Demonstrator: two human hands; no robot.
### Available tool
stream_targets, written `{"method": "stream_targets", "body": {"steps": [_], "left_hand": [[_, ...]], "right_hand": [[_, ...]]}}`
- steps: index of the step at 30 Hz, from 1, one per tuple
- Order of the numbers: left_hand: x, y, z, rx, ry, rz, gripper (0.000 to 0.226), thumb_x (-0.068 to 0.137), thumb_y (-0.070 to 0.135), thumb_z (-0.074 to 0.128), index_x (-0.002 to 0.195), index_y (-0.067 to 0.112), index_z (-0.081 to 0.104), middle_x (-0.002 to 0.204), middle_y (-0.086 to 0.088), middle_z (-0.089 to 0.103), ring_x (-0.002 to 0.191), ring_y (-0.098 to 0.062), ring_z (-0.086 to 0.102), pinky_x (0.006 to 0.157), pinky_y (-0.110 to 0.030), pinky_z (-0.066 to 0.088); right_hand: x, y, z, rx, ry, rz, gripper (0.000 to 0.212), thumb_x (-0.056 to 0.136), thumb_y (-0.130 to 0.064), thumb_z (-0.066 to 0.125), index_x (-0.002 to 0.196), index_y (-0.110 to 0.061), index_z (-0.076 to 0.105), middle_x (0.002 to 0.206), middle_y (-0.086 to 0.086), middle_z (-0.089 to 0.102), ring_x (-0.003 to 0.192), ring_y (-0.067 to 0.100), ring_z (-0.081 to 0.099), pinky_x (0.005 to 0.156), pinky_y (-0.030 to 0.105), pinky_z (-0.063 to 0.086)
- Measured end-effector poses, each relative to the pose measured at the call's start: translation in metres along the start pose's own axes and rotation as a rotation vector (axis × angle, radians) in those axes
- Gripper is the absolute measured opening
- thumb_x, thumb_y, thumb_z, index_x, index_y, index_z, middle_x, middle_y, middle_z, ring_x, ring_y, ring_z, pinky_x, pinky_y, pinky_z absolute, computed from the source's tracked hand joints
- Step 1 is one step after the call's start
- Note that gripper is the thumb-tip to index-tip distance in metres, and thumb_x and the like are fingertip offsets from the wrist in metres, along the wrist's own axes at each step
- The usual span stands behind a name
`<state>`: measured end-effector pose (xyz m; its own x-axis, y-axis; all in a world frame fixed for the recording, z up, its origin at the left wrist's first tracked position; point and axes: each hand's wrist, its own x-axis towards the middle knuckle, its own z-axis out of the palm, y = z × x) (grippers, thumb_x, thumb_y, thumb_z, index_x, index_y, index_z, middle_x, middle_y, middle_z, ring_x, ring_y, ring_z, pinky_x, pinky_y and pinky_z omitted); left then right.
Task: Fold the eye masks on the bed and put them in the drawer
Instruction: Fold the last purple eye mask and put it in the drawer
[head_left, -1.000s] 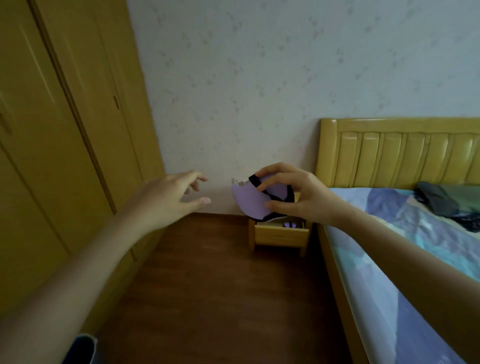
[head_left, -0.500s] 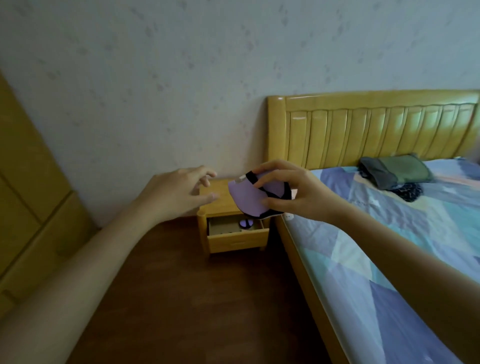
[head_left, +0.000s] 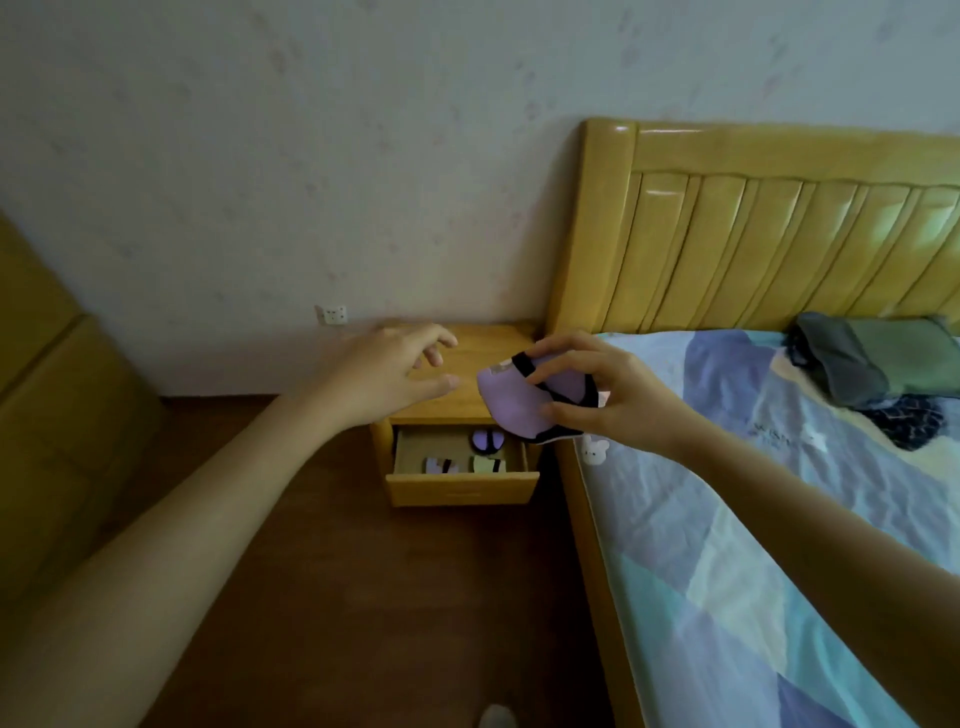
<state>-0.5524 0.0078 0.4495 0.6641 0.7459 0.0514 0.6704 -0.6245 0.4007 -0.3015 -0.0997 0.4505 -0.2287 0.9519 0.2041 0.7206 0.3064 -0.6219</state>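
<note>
Pinching the folded purple eye mask (head_left: 524, 402), soft and light, the right hand (head_left: 610, 397) grips its folded layers; the left hand (head_left: 387, 371) hovers open above the drawer (head_left: 462, 486).

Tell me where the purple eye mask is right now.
In the head view, the purple eye mask is pinched in the right hand, held above the open drawer beside the bed.

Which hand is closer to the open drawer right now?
Right. The right hand holds the purple eye mask just above the open drawer's right corner; the left hand hovers higher, over the nightstand top.
</note>
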Motion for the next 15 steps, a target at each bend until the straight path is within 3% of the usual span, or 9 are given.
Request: {"method": "stream_targets", "body": {"steps": [4,7,12,15], "left_hand": [[0.047,-0.027,0.029,-0.065,-0.081,-0.063,0.048,0.086,0.064,0.044,0.125,0.038,0.047,0.110,0.020,0.058,0.099,-0.001,0.057,0.083,-0.034,0.051],[0.081,-0.056,0.051,-0.117,-0.144,-0.121,0.050,0.086,0.069,0.037,0.125,0.039,0.048,0.108,0.024,0.056,0.096,0.004,0.056,0.076,-0.027,0.049],[0.142,-0.115,0.100,-0.415,-0.357,-0.219,0.038,0.092,0.052,0.046,0.122,0.029,0.055,0.106,0.019,0.057,0.095,-0.003,0.055,0.069,-0.017,0.042],[0.176,-0.159,0.140,-0.581,-0.446,-0.291,0.030,0.092,0.043,0.054,0.111,0.021,0.061,0.097,0.006,0.064,0.089,-0.013,0.061,0.072,-0.027,0.044]], "right_hand": [[0.050,0.056,0.022,0.049,-0.111,0.001,0.028,0.079,-0.012,0.073,0.104,-0.022,0.068,0.127,-0.005,0.053,0.117,-0.004,0.047,0.096,0.008,0.035],[0.090,0.095,0.050,0.070,-0.223,-0.026,0.029,0.078,-0.014,0.072,0.106,-0.019,0.068,0.129,-0.005,0.051,0.121,-0.001,0.046,0.101,0.014,0.036],[0.154,0.155,0.100,0.181,-0.263,0.055,0.031,0.076,-0.011,0.074,0.106,-0.019,0.069,0.129,-0.004,0.052,0.122,0.002,0.048,0.100,0.015,0.037],[0.182,0.195,0.134,0.284,-0.269,0.139,0.029,0.075,-0.007,0.075,0.103,-0.016,0.070,0.127,-0.004,0.054,0.120,0.001,0.048,0.100,0.014,0.038]]}}
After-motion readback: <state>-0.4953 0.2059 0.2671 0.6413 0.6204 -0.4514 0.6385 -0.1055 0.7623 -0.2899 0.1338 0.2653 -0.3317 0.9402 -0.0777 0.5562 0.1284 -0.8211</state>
